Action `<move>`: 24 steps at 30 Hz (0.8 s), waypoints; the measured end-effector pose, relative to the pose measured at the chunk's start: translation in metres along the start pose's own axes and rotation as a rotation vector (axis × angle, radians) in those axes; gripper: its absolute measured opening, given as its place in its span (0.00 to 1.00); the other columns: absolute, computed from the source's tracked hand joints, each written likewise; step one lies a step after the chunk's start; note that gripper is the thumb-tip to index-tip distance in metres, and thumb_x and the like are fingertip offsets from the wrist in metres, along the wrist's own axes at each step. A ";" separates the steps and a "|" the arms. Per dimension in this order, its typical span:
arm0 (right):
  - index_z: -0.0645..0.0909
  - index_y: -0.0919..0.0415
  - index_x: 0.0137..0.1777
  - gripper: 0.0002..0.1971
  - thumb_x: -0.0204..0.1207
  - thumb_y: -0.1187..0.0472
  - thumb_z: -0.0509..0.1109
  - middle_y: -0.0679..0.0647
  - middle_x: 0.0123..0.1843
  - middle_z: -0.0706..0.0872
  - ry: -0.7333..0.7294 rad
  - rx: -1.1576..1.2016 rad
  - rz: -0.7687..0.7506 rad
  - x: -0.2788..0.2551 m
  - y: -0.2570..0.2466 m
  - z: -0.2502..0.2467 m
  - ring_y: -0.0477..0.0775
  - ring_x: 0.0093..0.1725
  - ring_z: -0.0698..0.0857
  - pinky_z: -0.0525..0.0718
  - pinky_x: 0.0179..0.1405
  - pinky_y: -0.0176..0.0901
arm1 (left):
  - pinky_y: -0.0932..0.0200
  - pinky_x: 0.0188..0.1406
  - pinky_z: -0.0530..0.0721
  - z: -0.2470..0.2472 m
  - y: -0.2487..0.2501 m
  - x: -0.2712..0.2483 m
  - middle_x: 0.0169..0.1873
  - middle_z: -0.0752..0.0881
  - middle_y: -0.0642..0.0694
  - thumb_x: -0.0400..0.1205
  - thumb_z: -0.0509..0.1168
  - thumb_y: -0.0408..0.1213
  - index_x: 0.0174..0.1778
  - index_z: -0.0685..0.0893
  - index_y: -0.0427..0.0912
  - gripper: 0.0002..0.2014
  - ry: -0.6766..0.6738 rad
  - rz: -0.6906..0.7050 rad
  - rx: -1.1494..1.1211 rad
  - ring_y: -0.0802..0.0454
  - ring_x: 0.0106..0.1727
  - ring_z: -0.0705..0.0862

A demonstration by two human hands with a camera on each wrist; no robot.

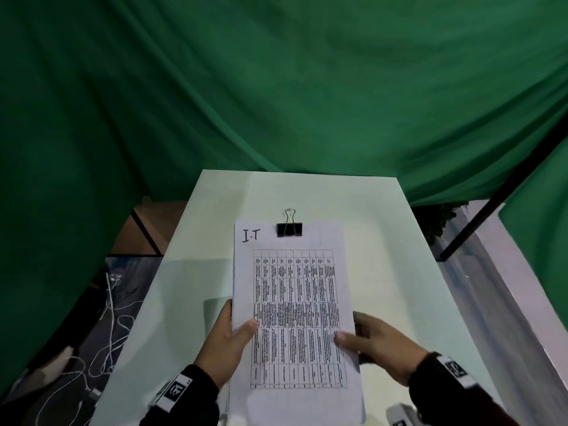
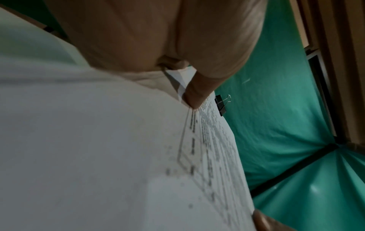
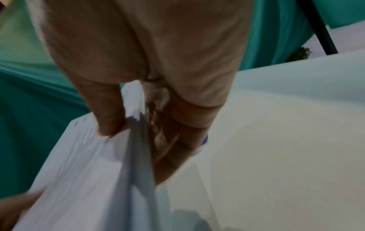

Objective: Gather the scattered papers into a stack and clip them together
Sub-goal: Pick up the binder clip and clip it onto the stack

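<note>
A stack of white papers [image 1: 296,302] with a printed table and "I.T" written at its top left is held above the white table [image 1: 399,272]. A black binder clip [image 1: 289,229] grips the stack's far edge, also seen edge-on in the left wrist view as the binder clip [image 2: 221,105]. My left hand [image 1: 229,339] pinches the stack's left edge, thumb on top, fingers beneath. My right hand [image 1: 373,342] pinches the right edge the same way. In the right wrist view the thumb presses the top of the stack [image 3: 82,164] while the fingers curl under it.
Green cloth [image 1: 276,87] hangs behind and around the table. White cables [image 1: 113,327] lie on the floor to the left. A black pole [image 1: 498,192] leans at the right beside a white ledge [image 1: 504,272]. A white object [image 1: 399,415] sits at the table's near right.
</note>
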State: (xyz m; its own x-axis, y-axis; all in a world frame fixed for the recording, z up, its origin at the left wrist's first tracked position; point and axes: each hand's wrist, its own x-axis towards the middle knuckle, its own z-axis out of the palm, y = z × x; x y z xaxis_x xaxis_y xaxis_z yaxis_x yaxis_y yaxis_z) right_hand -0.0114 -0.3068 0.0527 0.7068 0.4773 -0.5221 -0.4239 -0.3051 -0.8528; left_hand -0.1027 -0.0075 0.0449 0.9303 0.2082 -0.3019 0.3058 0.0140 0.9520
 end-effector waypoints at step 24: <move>0.79 0.49 0.40 0.09 0.80 0.53 0.75 0.48 0.42 0.86 0.327 -0.577 0.183 0.109 0.068 -0.009 0.53 0.44 0.83 0.77 0.40 0.40 | 0.60 0.35 0.76 0.024 -0.076 0.132 0.27 0.74 0.51 0.82 0.68 0.39 0.37 0.78 0.44 0.10 0.001 -0.277 0.643 0.51 0.30 0.75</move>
State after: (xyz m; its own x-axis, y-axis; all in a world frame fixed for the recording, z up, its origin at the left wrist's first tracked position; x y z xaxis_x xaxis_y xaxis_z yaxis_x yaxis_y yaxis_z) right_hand 0.0424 -0.2832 -0.0619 0.8256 0.1303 -0.5491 -0.2480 -0.7902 -0.5604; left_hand 0.0014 -0.0046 -0.0689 0.8009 0.2811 -0.5287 0.5908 -0.5150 0.6211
